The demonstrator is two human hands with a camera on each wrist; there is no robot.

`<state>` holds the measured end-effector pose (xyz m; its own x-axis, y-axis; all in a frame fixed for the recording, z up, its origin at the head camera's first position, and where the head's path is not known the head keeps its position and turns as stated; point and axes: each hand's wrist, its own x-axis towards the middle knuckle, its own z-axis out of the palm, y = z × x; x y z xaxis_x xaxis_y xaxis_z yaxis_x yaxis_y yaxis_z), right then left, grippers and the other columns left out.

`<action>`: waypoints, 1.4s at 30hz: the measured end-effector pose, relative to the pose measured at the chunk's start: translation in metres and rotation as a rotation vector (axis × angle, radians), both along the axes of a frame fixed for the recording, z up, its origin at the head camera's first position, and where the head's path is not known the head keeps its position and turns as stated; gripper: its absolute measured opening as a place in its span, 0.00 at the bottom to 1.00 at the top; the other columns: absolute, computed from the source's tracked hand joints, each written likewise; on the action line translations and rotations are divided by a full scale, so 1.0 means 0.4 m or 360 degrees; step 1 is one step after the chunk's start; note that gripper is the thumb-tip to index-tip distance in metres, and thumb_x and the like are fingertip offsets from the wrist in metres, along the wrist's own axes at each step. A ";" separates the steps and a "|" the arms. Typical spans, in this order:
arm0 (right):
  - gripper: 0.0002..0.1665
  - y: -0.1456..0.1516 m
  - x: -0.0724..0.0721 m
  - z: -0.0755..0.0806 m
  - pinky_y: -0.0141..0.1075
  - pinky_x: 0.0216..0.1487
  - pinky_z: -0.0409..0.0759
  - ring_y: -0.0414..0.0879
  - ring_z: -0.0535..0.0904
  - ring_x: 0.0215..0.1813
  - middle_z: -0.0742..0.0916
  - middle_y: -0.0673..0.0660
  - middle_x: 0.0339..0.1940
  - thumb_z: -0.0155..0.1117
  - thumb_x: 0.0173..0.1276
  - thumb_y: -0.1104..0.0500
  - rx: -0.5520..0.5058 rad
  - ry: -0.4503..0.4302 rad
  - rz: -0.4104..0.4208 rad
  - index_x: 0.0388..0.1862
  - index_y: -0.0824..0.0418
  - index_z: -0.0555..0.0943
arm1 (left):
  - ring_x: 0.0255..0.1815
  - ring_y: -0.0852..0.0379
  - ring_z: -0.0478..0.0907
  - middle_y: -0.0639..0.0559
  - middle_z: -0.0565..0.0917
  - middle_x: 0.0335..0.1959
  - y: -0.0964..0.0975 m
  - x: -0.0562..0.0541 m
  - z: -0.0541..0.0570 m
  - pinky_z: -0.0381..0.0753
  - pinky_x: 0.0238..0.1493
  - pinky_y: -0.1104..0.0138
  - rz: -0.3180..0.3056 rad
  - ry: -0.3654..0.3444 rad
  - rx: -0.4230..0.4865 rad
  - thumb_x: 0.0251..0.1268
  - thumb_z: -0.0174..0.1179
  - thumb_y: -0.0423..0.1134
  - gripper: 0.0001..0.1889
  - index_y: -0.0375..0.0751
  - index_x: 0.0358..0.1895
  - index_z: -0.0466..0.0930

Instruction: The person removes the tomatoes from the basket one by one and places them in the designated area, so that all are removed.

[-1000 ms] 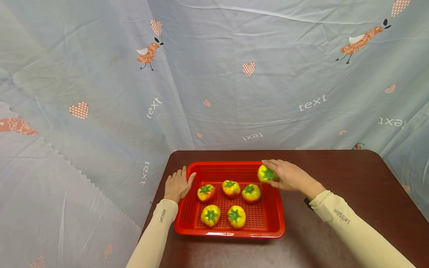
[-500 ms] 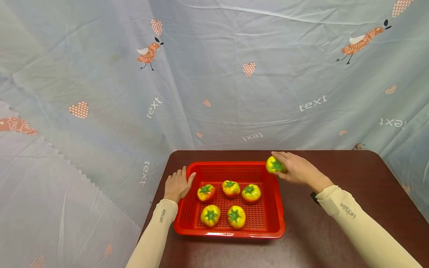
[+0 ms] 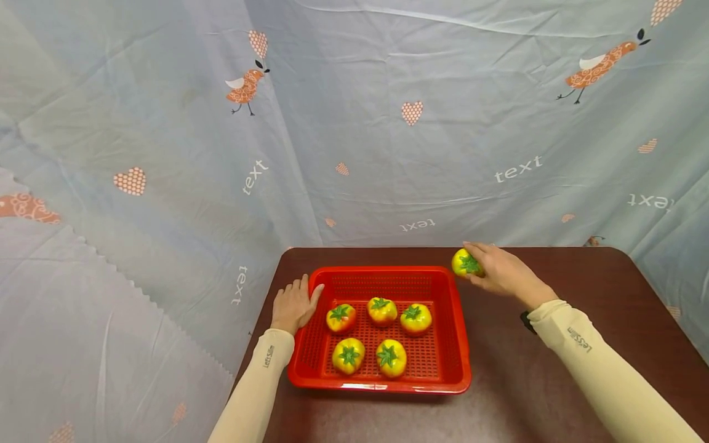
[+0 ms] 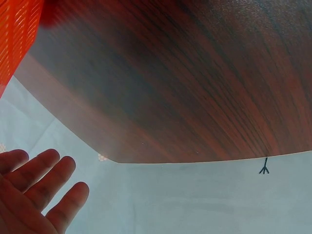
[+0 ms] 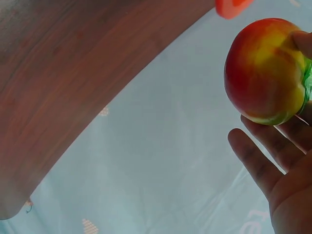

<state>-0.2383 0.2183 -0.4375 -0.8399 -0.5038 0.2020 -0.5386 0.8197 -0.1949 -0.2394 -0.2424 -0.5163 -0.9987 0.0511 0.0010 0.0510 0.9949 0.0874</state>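
Observation:
My right hand point(image 3: 500, 275) holds a yellow-and-red tomato point(image 3: 466, 263) with a green leafy top, just beyond the back right corner of the red plastic basket point(image 3: 376, 386). In the right wrist view the thumb and fingers pinch this tomato point(image 5: 263, 73), and one finger stands apart from it. At the basket's left side is my left hand point(image 3: 292, 307), its fingers extended and its thumb at the rim. The left wrist view shows these fingers point(image 4: 48, 180) spread loosely with nothing in them. Several similar tomatoes, such as one front tomato point(image 3: 391, 359), sit inside the basket.
The basket stands on the left part of a dark brown wooden table point(image 3: 565, 295). A pale blue printed curtain point(image 3: 354, 135) hangs behind the table and along its sides.
My right hand has carried the tomato from above the basket's back right corner, rightward and away, to outside the rim. The left hand and the basket stay put.

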 end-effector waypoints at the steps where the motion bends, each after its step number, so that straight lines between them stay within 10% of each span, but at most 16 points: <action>1: 0.42 0.003 -0.001 -0.002 0.55 0.57 0.78 0.65 0.79 0.57 0.78 0.70 0.62 0.72 0.60 0.56 -0.0002 -0.0005 -0.0007 0.68 0.73 0.68 | 0.63 0.34 0.72 0.32 0.73 0.65 0.000 0.000 0.000 0.67 0.65 0.43 0.0001 0.0001 0.0000 0.77 0.33 0.62 0.39 0.30 0.73 0.59; 42: 0.40 0.050 -0.032 -0.169 0.56 0.58 0.77 0.67 0.77 0.56 0.77 0.75 0.60 0.69 0.63 0.57 0.0121 -0.0314 -0.0093 0.67 0.77 0.67 | 0.62 0.34 0.72 0.32 0.74 0.64 -0.002 0.005 -0.003 0.67 0.66 0.43 0.0007 0.0017 -0.0002 0.77 0.35 0.61 0.38 0.30 0.71 0.62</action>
<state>-0.2510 0.2381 -0.5049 -0.8877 -0.4605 -0.0062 -0.4471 0.8649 -0.2281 -0.2373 -0.2433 -0.5175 -0.9988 0.0467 0.0119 0.0476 0.9952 0.0859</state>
